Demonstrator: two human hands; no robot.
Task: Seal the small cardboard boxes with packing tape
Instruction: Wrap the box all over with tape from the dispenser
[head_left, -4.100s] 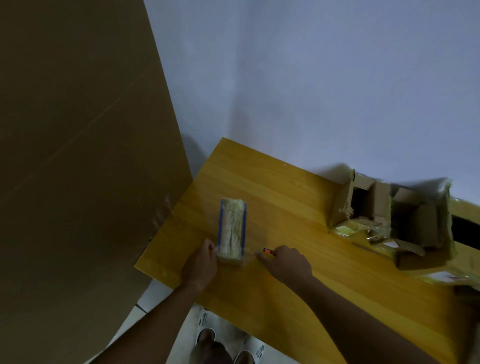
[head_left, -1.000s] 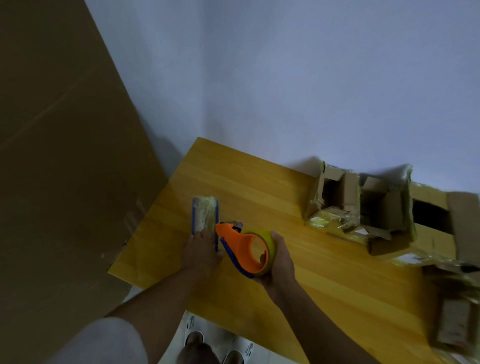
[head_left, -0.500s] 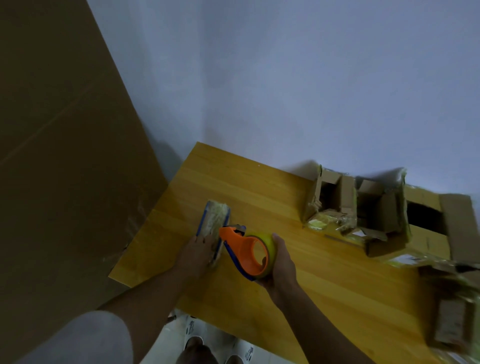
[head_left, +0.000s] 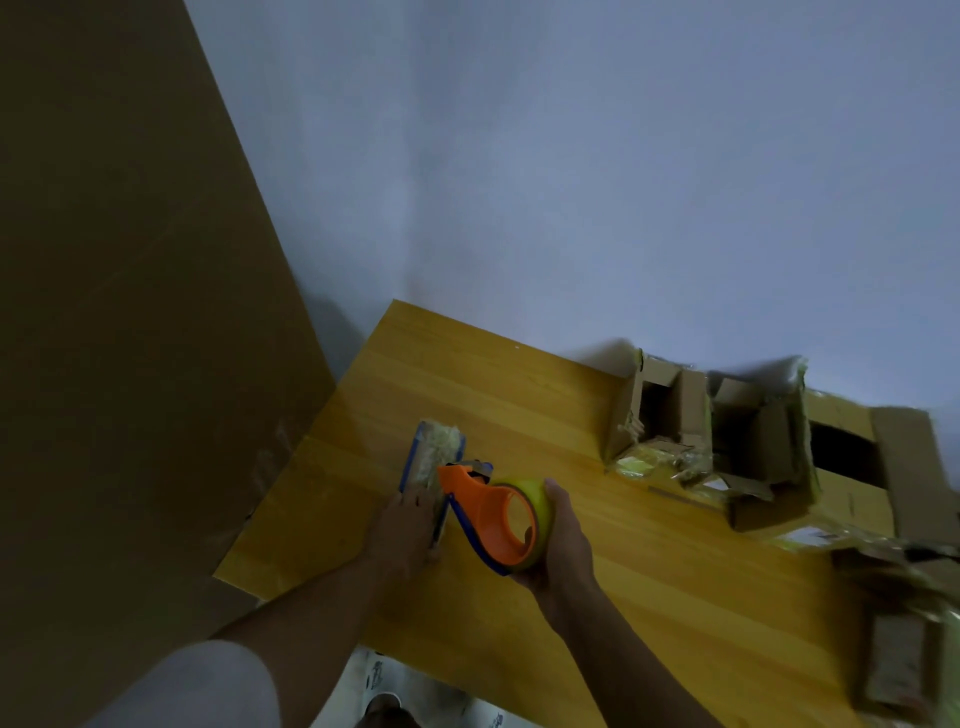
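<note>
Head view: your left hand (head_left: 402, 530) presses flat on near end of small box (head_left: 432, 467), fingers straight, box lying at near left of table (head_left: 675, 597). Your right hand (head_left: 558, 545) has grip clamped round tape dispenser (head_left: 493, 512), nose touching box's right edge. Keep box pinned, lay tape along seam, pull steady, low angle. Open boxes (head_left: 727, 431) wait far right.

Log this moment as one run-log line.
left hand: presses small box | right hand: grips tape dispenser | dispenser nose at box
</note>
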